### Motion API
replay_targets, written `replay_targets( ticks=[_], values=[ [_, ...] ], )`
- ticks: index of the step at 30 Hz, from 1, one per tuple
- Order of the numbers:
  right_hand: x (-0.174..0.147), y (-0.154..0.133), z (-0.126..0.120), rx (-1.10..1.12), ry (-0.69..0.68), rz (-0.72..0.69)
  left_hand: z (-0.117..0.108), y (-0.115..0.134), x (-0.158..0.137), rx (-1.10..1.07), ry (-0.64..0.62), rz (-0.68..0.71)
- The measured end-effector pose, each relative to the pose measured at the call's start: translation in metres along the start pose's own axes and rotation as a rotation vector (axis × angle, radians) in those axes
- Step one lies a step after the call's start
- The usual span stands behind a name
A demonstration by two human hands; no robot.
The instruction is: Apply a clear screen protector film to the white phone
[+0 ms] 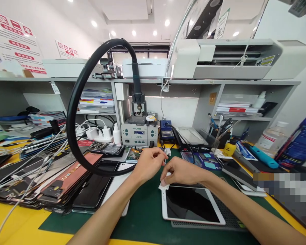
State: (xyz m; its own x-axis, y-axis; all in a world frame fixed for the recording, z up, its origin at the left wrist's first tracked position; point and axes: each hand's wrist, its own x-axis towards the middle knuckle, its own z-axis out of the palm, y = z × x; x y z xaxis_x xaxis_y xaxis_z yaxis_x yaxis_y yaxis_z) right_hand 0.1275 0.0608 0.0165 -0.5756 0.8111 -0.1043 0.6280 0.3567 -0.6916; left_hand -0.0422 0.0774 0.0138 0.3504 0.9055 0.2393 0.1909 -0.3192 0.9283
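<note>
A white tablet [193, 204] with a dark screen lies face up on the green mat [145, 212], partly over a dark perforated pad [231, 212]. My right hand [183, 172] is above the tablet's top left corner, thumb and fingers pinching a small white tissue [164, 186]. The tissue reaches down to the tablet's corner; whether it presses on it I cannot tell. My left hand [151, 161] is just beyond and to the left, its fingers curled closed. What those fingers hold, if anything, is too small to make out.
Stacked phone screens and parts [73, 177] fill the left, with white cables over them. A thick black hose [72, 102] arches from a hot-air station [139, 132]. Behind sit a soldering unit [166, 129] and a yellow bottle [228, 148]; more devices [241, 177] lie right.
</note>
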Motion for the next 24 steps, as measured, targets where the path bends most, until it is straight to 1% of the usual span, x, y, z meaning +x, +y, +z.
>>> replay_targets(
  ticks=[3,8,13,24],
  values=[
    [0.001,-0.003,0.002,-0.007,-0.005,0.001,0.0,0.0,0.0,0.011,-0.004,0.004],
    [-0.001,-0.002,-0.001,-0.015,-0.054,0.007,0.001,-0.002,0.0,0.02,-0.012,0.005],
    [-0.008,0.006,-0.013,-0.009,-0.13,0.045,0.001,-0.002,0.0,0.043,-0.014,-0.008],
    [-0.032,0.023,-0.045,-0.066,-0.241,0.209,0.001,-0.004,-0.002,0.084,-0.062,-0.031]
  ],
)
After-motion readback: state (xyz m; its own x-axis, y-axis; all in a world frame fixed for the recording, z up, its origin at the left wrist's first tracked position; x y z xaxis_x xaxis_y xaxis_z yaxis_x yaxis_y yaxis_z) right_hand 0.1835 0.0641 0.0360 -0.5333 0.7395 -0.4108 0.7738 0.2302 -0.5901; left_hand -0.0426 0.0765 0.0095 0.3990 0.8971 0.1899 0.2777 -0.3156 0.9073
